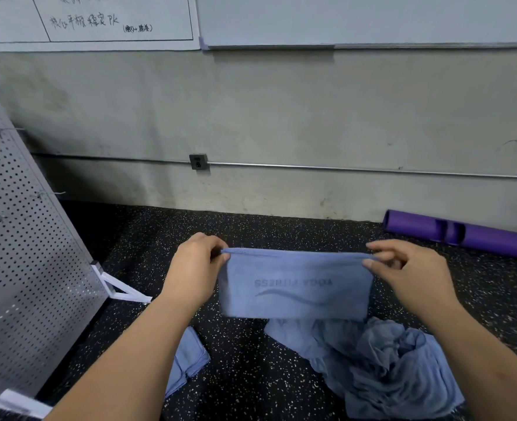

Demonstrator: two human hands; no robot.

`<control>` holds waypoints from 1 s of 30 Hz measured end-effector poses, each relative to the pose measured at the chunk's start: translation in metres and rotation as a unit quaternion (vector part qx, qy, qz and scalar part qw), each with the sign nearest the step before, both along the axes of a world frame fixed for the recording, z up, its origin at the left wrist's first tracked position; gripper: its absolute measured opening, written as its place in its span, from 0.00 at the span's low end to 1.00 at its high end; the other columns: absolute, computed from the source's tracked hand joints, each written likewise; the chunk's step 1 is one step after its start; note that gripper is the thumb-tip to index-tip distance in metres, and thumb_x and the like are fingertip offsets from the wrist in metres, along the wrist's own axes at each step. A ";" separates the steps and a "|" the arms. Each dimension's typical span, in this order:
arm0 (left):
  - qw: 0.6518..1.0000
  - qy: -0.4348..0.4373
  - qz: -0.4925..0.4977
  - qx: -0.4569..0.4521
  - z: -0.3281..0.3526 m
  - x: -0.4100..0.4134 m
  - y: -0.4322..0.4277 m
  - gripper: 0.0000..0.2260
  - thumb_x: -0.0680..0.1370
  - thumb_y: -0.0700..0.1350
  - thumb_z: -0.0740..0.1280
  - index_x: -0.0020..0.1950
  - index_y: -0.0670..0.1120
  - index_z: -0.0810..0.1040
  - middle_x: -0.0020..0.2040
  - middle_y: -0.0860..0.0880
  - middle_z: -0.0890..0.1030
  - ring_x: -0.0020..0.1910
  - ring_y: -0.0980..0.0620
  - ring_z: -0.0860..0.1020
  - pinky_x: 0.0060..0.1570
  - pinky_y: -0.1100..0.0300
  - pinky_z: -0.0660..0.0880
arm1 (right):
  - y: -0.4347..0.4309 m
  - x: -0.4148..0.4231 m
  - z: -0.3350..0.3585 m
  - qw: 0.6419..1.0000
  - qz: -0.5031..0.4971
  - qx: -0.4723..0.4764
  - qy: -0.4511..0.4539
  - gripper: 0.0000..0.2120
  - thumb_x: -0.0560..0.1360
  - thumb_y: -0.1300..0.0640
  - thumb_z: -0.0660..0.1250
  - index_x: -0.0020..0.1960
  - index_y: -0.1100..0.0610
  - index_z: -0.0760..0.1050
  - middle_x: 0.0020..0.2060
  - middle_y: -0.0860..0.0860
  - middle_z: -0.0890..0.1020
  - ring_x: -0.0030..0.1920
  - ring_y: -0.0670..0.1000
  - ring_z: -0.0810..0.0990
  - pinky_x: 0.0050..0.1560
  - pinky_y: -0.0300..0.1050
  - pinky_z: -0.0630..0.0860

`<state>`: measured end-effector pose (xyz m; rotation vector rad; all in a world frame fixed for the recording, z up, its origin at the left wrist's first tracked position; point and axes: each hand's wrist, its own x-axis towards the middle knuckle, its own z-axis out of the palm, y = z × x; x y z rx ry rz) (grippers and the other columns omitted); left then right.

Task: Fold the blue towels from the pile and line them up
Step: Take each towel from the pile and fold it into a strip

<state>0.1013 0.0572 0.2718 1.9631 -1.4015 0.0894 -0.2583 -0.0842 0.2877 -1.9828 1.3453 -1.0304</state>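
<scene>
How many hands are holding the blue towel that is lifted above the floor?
2. The left hand pinches the top left corner of the lifted towel; the right hand pinches its top right corner. Neither is hidden.

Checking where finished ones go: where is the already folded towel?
In the head view, the folded towel lies on the floor, lower left, partly behind the left forearm, left of the pile.
</scene>
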 end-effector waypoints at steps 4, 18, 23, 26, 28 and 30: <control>0.999 0.020 0.035 0.006 0.001 -0.004 0.001 0.05 0.80 0.46 0.74 0.49 0.54 0.80 0.45 0.56 0.79 0.44 0.53 0.77 0.48 0.50 0.77 | 0.001 0.001 0.002 0.998 -0.013 -0.035 0.041 0.10 0.73 0.53 0.82 0.52 0.42 0.87 0.39 0.40 0.86 0.38 0.42 0.80 0.39 0.29 0.73; 0.937 0.338 0.011 -0.092 0.000 -0.021 -0.010 0.04 0.86 0.48 0.66 0.56 0.50 0.73 0.50 0.51 0.79 0.46 0.54 0.75 0.45 0.55 0.70 | 0.011 0.025 -0.003 0.997 0.018 0.004 -0.069 0.04 0.86 0.54 0.62 0.58 0.54 0.72 0.41 0.54 0.80 0.39 0.51 0.75 0.42 0.47 0.71; 0.963 0.230 0.034 -0.139 0.011 -0.037 -0.006 0.04 0.87 0.50 0.61 0.59 0.52 0.67 0.45 0.53 0.79 0.43 0.58 0.77 0.41 0.59 0.71 | 0.027 0.040 0.001 0.990 -0.034 -0.052 -0.126 0.03 0.87 0.52 0.59 0.59 0.50 0.68 0.40 0.52 0.78 0.37 0.48 0.74 0.40 0.49 0.69; 0.966 0.183 0.051 -0.175 0.015 -0.044 -0.003 0.03 0.88 0.51 0.59 0.59 0.54 0.66 0.40 0.54 0.79 0.37 0.56 0.77 0.37 0.51 0.67 | 0.029 0.045 -0.002 0.988 -0.057 -0.062 -0.129 0.03 0.87 0.50 0.59 0.60 0.47 0.67 0.43 0.47 0.79 0.43 0.45 0.78 0.44 0.49 0.67; 0.967 0.170 0.063 -0.179 0.016 -0.045 -0.003 0.03 0.88 0.51 0.60 0.59 0.54 0.67 0.38 0.53 0.79 0.35 0.56 0.76 0.36 0.51 0.65 | 0.027 0.045 -0.002 0.987 -0.066 -0.073 -0.126 0.03 0.87 0.50 0.60 0.60 0.47 0.69 0.44 0.47 0.81 0.44 0.48 0.79 0.47 0.49 0.69; 0.967 0.164 0.067 -0.182 0.018 -0.044 -0.005 0.03 0.87 0.50 0.61 0.58 0.54 0.68 0.37 0.54 0.79 0.34 0.57 0.76 0.35 0.53 0.65 | 0.024 0.043 -0.001 0.985 -0.081 -0.084 -0.127 0.05 0.86 0.49 0.62 0.60 0.48 0.71 0.46 0.48 0.83 0.45 0.49 0.80 0.49 0.47 0.70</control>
